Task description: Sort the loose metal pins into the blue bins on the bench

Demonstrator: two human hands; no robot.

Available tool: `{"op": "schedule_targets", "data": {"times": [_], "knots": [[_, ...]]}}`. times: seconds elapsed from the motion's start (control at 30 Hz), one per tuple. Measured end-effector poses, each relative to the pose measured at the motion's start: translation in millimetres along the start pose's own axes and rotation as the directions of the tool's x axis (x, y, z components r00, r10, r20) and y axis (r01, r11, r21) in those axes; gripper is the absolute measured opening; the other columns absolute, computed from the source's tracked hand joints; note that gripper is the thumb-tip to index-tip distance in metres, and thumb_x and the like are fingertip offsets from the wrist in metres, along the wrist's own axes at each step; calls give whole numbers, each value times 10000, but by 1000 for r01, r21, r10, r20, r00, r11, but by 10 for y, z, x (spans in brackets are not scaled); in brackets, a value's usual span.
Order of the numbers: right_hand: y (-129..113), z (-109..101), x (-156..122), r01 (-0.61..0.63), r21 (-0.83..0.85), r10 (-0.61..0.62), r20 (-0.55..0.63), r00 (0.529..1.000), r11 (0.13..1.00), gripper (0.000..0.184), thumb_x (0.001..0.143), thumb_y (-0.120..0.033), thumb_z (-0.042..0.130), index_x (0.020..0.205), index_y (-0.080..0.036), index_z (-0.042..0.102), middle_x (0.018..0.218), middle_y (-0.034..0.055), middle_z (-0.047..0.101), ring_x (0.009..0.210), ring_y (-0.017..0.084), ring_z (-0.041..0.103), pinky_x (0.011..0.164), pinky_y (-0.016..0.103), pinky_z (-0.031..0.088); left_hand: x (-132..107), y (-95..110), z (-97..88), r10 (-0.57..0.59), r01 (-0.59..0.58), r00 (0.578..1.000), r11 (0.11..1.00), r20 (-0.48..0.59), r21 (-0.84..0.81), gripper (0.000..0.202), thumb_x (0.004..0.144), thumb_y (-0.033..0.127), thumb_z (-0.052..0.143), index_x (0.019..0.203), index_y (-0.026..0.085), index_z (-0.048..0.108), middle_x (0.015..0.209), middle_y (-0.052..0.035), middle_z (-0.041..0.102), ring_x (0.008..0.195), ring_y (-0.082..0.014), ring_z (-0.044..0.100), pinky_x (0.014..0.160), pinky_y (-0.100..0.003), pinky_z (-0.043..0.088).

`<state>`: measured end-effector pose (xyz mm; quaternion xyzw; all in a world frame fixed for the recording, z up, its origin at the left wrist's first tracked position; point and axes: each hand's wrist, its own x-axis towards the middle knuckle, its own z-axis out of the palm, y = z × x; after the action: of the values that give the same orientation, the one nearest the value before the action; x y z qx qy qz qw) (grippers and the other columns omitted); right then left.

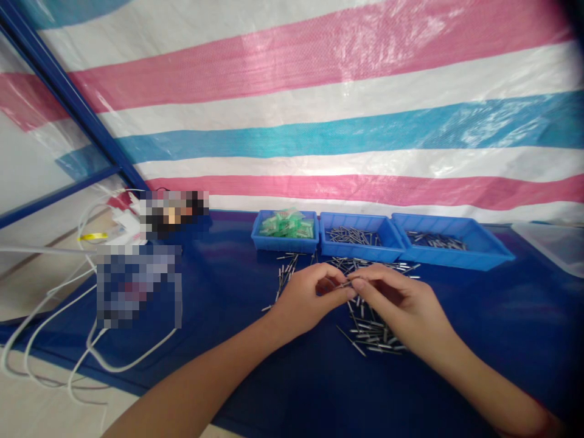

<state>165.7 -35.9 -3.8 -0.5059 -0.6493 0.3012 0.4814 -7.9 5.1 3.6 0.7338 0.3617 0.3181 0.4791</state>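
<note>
Rivets [376, 333] on the blue table [292, 389]: most of ours lie loose in a scattered heap.
Right bin [451, 257] and middle bin [360, 251]: both hold more rivets.
Left bin [285, 244]: we have green packets [287, 226] inside.
Left hand [303, 298]: thumb and fingers pinched narrow on a thin piece.
Right hand [408, 301]: pinching the same piece, close beside the left.
Held rivet [345, 284]: partly hidden between our fingertips, above the heap; we judge two-handed handling in hand, the next move calling for one pinch to slacken while the other steadies.

Slim metal rod [345, 284], nearly level, between both hands [298, 298], near scattered similar rods [375, 333]
</note>
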Motion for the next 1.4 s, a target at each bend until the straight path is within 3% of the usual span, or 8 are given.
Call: {"op": "schedule_targets", "data": {"times": [0.27, 0.4, 0.57, 0.63, 0.73, 0.93, 1.17, 1.4], "knots": [[12, -70, 61, -19, -83, 24, 62, 998, 996, 227, 879, -399, 534, 811, -221, 657, 791, 25, 648, 745, 178, 593, 655, 289, 456, -4, 55, -84, 72, -62, 996, 977, -45, 206, 330, 831, 444, 607, 1003, 163, 611, 912, -34, 645, 778, -139, 595, 712, -245, 474], [89, -343, 159, -66, -265, 22, -164, 986, 962, 279, 863, -445, 523, 806, -208, 659, 819, 43, 669, 767, 204, 603, 694, 317, 448, -20, 80, -177, 134, -158, 987, 784, 85, 601, 421, 861, 450, 568, 1175, 169, 572, 1060, -75, 629, 944, -211, 578, 867, -350, 455], [306, -867, 288, -298, -609, -25, -464, 886, 736, 273, 859, -433, 498, 793, -212, 644, 700, 58, 629, 685, 234, 597, 639, 350, 397, -42, 25, -245, 38, -157, 987, 480, 158, 863, 346, 876, 421, 550, 1122, 191, 628, 1085, -91, 603, 968, -246, 559, 852, -381, 461], [417, -1009, 322, -366, -685, -20, -485, 874, 630, 289, 861, -442, 473, 775, -216, 632, 690, 61, 619, 661, 251, 592, 609, 358, 379, -42, -2, -249, 10, -160, 985, 443, 174, 882, 306, 892, 399, 530, 1100, 202, 638, 1068, -81, 605, 950, -234, 566, 837, -363, 472], [546, -1082, 346, -334, -784, -30, -408, 913, 523, 370, 891, -478, 383, 841, -211, 634, 781, 97, 631, 690, 284, 588, 590, 370, 359, -31, -33, -240, 3, -175, 981, 437, 193, 882, 265, 918, 361, 494, 1075, 202, 638, 1049, -71, 609, 935, -218, 577, 843, -349, 479], [509, -917, 326, -218, -810, -186, -370, 910, 544, 282, 865, -426, 471, 875, -209, 651, 801, 76, 660, 730, 258, 615, 612, 345, 397, 9, -113, -207, 31, -156, 987, 449, 159, 880, 220, 923, 293, 499, 1077, 189, 615, 1031, -66, 619, 926, -201, 588, 852, -329, 478], [319, -562, 266, 92, -769, -292, -127, 948, 633, 204, 864, -332, 515, 853, -185, 655, 789, 60, 684, 730, 224, 626, 726, 338, 433, 28, -134, -205, 24, -150, 988, 446, 155, 882, 244, 955, 237, 415, 1072, 194, 626, 985, -59, 632, 908, -193, 598, 772, -303, 472], [170, -262, 160, 197, -687, -227, 47, 973, 700, 206, 884, -321, 502, 889, -196, 666, 813, 56, 683, 772, 230, 615, 760, 372, 431, 31, -138, -167, 140, -155, 985, 452, 102, 878, 286, 935, 365, 465, 1187, 313, 590, 1130, -47, 568, 962, -203, 555, 834, -343, 432]]}}
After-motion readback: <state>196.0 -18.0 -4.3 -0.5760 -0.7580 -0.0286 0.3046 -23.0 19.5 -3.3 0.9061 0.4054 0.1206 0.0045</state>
